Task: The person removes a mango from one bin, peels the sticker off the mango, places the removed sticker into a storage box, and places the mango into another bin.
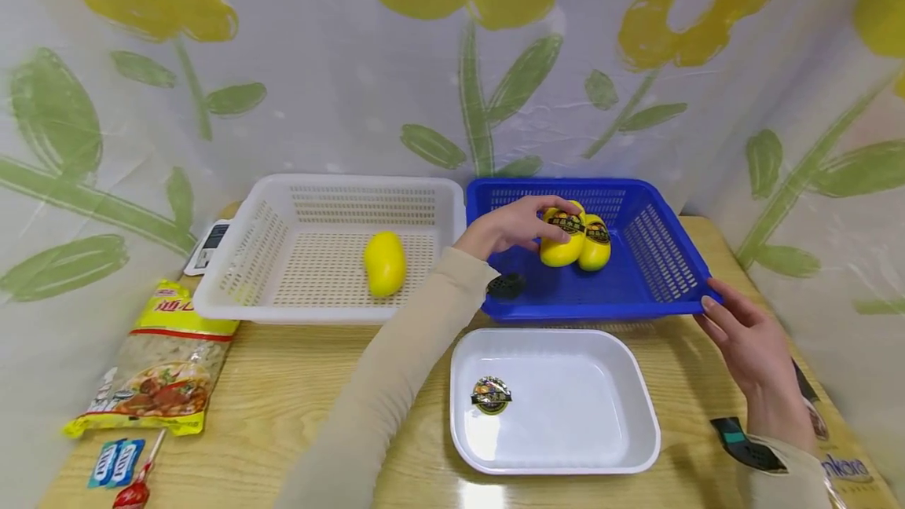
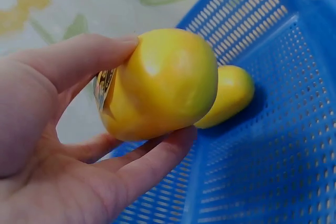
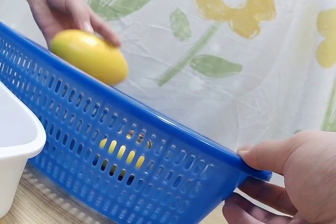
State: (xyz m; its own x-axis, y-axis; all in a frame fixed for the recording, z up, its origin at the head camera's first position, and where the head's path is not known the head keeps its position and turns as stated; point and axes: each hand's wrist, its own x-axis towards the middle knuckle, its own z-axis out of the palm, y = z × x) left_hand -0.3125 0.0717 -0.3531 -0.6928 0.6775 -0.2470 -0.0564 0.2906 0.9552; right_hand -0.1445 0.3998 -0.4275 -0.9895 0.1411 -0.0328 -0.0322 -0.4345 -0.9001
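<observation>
My left hand (image 1: 540, 220) reaches into the blue basket (image 1: 665, 265) and grips a yellow mango (image 1: 562, 240) that bears a dark sticker. In the left wrist view the thumb lies on top of this mango (image 2: 163, 82) and the fingers curl beneath it. A second stickered mango (image 1: 596, 246) lies right beside it on the basket floor. My right hand (image 1: 710, 303) holds the basket's front right corner. There the thumb (image 3: 260, 156) sits on the rim (image 3: 157, 124) with the fingers under it. Another mango (image 1: 385, 264) lies in the white basket (image 1: 247, 258) to the left.
A white tray (image 1: 622, 415) with one loose sticker (image 1: 491, 395) stands in front of the blue basket. A small black object (image 1: 506, 284) lies in the blue basket. A noodle packet (image 1: 163, 360), sweets (image 1: 116, 462) and a small scale (image 1: 208, 246) occupy the table's left side.
</observation>
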